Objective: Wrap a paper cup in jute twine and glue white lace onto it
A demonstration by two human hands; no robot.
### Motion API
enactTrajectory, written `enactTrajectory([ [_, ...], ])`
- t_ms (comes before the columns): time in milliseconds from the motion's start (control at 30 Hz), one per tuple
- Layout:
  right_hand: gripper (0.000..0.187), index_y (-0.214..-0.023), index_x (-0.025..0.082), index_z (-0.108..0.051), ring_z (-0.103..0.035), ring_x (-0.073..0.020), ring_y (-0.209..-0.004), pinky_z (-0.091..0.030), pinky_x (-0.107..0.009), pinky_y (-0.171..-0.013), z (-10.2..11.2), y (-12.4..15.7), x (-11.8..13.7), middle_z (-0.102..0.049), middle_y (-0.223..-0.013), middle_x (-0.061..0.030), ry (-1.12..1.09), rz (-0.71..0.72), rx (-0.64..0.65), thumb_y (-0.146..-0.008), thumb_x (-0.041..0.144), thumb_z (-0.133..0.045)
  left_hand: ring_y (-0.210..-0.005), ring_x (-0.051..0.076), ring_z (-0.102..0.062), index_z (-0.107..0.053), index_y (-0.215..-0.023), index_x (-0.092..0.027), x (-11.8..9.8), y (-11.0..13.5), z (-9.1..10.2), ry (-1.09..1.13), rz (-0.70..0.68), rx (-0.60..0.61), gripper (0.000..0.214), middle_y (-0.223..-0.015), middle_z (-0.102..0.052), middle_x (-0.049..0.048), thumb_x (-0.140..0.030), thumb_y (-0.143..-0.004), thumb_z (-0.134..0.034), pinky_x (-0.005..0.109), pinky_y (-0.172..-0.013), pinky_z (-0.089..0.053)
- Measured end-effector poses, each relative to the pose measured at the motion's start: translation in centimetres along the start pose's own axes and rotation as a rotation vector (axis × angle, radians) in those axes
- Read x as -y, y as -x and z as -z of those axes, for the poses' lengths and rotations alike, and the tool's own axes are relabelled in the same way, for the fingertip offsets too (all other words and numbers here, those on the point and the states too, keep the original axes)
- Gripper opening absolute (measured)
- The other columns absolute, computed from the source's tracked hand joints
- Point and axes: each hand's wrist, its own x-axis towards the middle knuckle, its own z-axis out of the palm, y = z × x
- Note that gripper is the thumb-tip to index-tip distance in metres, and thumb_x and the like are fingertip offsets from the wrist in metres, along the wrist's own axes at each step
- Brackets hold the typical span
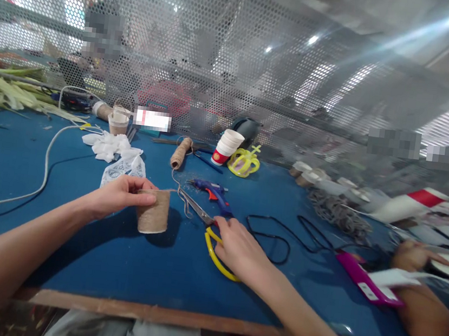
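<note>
A cup wrapped in brown twine [153, 215] is pinched at its rim by my left hand [131, 196], a little above the blue table. From the cup's rim a loose twine strand runs right toward a twine roll [181, 153] lying behind it. My right hand [235, 245] is closed round the yellow handles of scissors [214, 251]. Their blades point at the strand beside the cup; whether they touch it I cannot tell. A blue glue gun [216, 193] lies just behind the scissors.
Stacked paper cups [227, 146] and a yellow crown-shaped piece [244, 162] stand at the back. White lace and fabric [114, 148] lie left. A white cable [48, 162] crosses the left side. At right are a purple power strip [368, 281] and another person's arm [427, 313].
</note>
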Motion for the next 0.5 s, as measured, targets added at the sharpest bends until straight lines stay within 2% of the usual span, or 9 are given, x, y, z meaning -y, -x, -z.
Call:
enactTrajectory([
  [100,0.050,-0.112,0.007,-0.058,-0.060,-0.0337,-0.091,-0.044,-0.039,-0.074,0.4,-0.4,0.2,-0.062,-0.093,-0.0205,-0.062,-0.051,0.056,-0.063,0.003,-0.054,-0.061,0.010,-0.046,-0.056,-0.059,-0.014,-0.2,-0.1,0.4,0.062,-0.017,-0.088,0.030,-0.061,-0.054,-0.0018,-0.037,-0.061,-0.075,0.023,-0.058,-0.034],
  [167,0.054,-0.116,0.007,-0.056,-0.060,-0.0330,-0.094,-0.043,-0.037,-0.075,0.6,-0.6,0.1,-0.062,-0.098,-0.0199,-0.142,-0.083,0.077,-0.062,0.008,-0.058,-0.058,0.009,-0.044,-0.055,-0.058,-0.013,-0.4,-0.2,0.6,0.112,-0.017,-0.152,0.033,-0.057,-0.052,-0.0033,-0.038,-0.059,-0.077,0.022,-0.057,-0.033],
  [233,0.055,-0.118,0.009,-0.053,-0.062,-0.0276,-0.089,-0.045,-0.032,-0.072,0.7,-0.6,-0.2,-0.064,-0.095,-0.0149,-0.249,-0.114,0.101,-0.063,0.013,-0.060,-0.059,0.009,-0.046,-0.055,-0.059,-0.013,-0.7,-0.2,0.8,0.171,0.007,-0.199,0.034,-0.059,-0.053,-0.0032,-0.038,-0.057,-0.078,0.022,-0.057,-0.033],
  [333,0.045,-0.117,0.013,-0.051,-0.061,-0.0169,-0.063,-0.045,-0.026,-0.055,1.1,-0.1,-0.7,-0.063,-0.076,-0.0056,-0.459,-0.176,0.149,-0.073,0.022,-0.053,-0.062,0.010,-0.049,-0.056,-0.062,-0.013,-1.0,-0.2,0.9,0.255,0.080,-0.212,0.034,-0.062,-0.056,-0.0020,-0.038,-0.055,-0.079,0.022,-0.059,-0.035],
  [400,0.034,-0.108,0.014,-0.053,-0.053,-0.0118,-0.047,-0.041,-0.023,-0.044,1.6,0.4,-1.1,-0.057,-0.064,-0.0006,-0.661,-0.228,0.194,-0.078,0.028,-0.049,-0.063,0.011,-0.050,-0.058,-0.063,-0.013,-1.2,-0.1,0.8,0.281,0.113,-0.197,0.035,-0.064,-0.057,-0.0012,-0.037,-0.054,-0.080,0.023,-0.060,-0.035],
  [467,0.023,-0.090,0.016,-0.055,-0.044,-0.0076,-0.038,-0.033,-0.019,-0.037,2.1,1.1,-1.4,-0.050,-0.055,0.0030,-0.933,-0.263,0.243,-0.078,0.035,-0.052,-0.063,0.011,-0.050,-0.058,-0.063,-0.012,-1.3,-0.1,0.7,0.282,0.115,-0.180,0.035,-0.064,-0.057,-0.0010,-0.036,-0.053,-0.081,0.023,-0.060,-0.035],
  [500,0.023,-0.080,0.016,-0.054,-0.040,-0.0056,-0.036,-0.030,-0.018,-0.035,2.4,1.4,-1.5,-0.048,-0.052,0.0041,-1.071,-0.266,0.259,-0.076,0.039,-0.055,-0.063,0.011,-0.050,-0.058,-0.062,-0.012,-1.4,0.0,0.6,0.279,0.108,-0.173,0.034,-0.063,-0.057,-0.0012,-0.036,-0.052,-0.081,0.023,-0.059,-0.035],
])
